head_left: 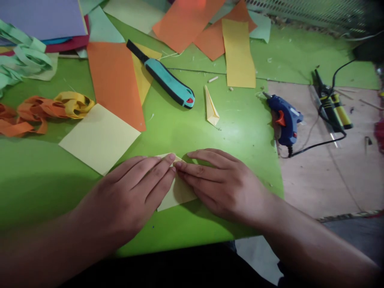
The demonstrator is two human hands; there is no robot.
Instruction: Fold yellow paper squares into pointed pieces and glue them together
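Note:
A pale yellow sheet of paper (180, 191) lies on the green surface near its front edge, partly folded along its top. From the left, my left hand (135, 186) presses it down, with the fingertips at the folded edge. My right hand (223, 180) pinches the same edge from the right, its fingertips almost touching the left ones. Both hands cover much of the sheet. A flat pale yellow square of paper (100, 138) sits beside my left hand. Beyond my hands is a small folded paper piece (212, 108), narrow and pointed.
A teal cutter (168, 82) lies beyond my hands, near orange paper (115, 80) and a yellow strip (240, 56). To the right are a blue glue gun (285, 119) with a black cord and pliers (328, 102). Curled paper chains (45, 110) lie at left.

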